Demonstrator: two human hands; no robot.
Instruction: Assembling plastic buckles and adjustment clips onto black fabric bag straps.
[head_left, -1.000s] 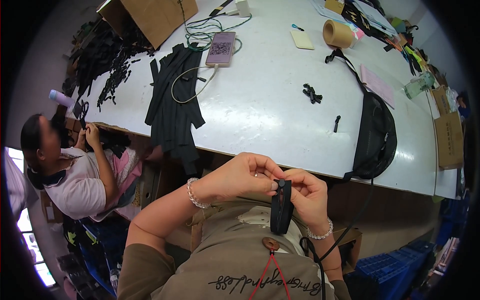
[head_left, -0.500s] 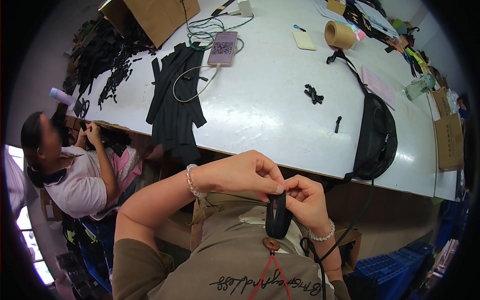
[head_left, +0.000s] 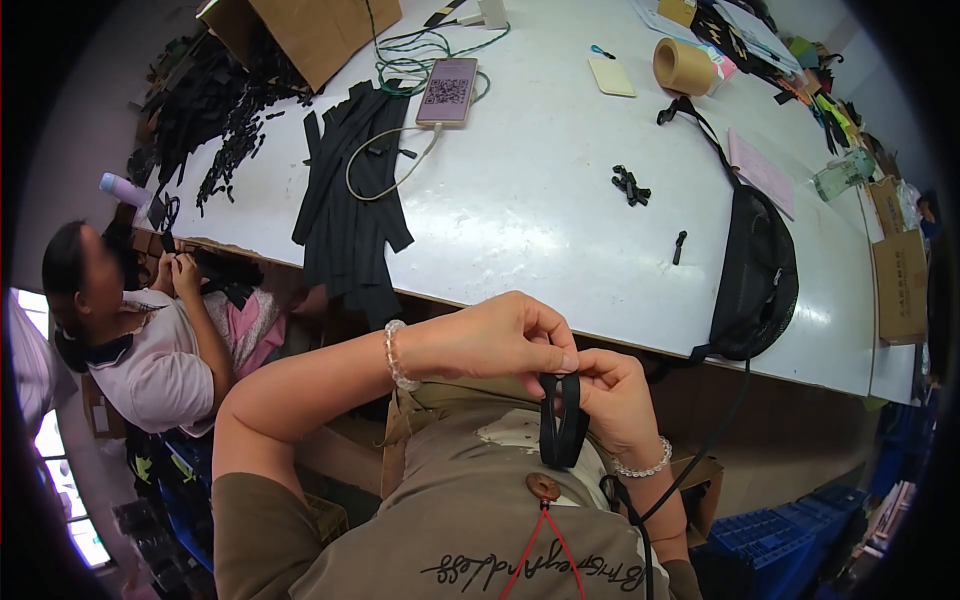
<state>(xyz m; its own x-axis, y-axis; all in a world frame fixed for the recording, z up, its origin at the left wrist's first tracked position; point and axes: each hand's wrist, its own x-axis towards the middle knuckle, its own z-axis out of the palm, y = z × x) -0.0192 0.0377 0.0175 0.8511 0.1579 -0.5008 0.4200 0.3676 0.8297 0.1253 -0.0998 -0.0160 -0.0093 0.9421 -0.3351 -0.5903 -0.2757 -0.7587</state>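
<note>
A narrow black fabric strip (head_left: 568,437), bent into a loop, hangs below my fingers in front of my body. My left hand (head_left: 498,338) comes over it from the left, thumb and forefinger pinched on the strip's upper end. Beside it, my right hand (head_left: 618,400) pinches the same end, its fingers curled. The two hands meet fingertip to fingertip; what lies right between the tips is mostly hidden. On the table beyond are a small heap of black pull-like pieces (head_left: 630,187) and one lone black piece (head_left: 679,247).
The white table (head_left: 520,210) bears a pile of black strips (head_left: 350,200), a phone (head_left: 447,92) on a cable, a tape roll (head_left: 683,67) and a black mesh waist bag (head_left: 752,270). A co-worker (head_left: 150,330) sits at left. A black cord (head_left: 715,430) runs near my right arm.
Both hands have risen slightly with the strip. The loop has turned a little and hangs more open; both pinches stay closed on its upper end.
</note>
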